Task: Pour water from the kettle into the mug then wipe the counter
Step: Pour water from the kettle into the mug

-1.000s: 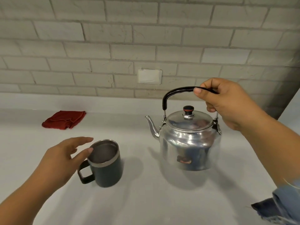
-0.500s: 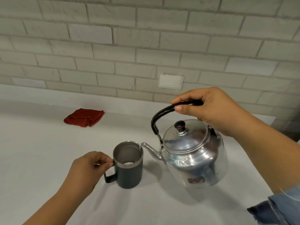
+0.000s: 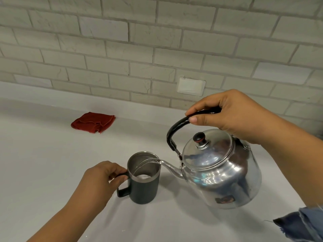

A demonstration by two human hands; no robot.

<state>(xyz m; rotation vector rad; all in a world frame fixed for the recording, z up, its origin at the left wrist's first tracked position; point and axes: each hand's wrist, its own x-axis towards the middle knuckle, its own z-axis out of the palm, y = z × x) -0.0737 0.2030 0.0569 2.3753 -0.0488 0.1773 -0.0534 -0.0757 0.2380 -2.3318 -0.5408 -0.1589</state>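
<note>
A shiny metal kettle (image 3: 222, 173) with a black handle hangs tilted to the left above the white counter (image 3: 43, 163). My right hand (image 3: 232, 116) grips the top of its handle. A stream of water runs from the spout into the dark mug (image 3: 144, 187) with a steel rim, which stands on the counter. A little water shows at the mug's bottom. My left hand (image 3: 101, 179) holds the mug's handle on its left side. A folded red cloth (image 3: 93, 122) lies at the back left of the counter.
A pale brick wall (image 3: 139, 49) runs along the back of the counter, with a blank white cover plate (image 3: 191, 86) set in it. A blue sleeve edge (image 3: 302, 224) shows at the lower right corner.
My right hand lifted the kettle and tipped it left over the mug; water now streams from the spout. My left hand closed on the mug's handle.
</note>
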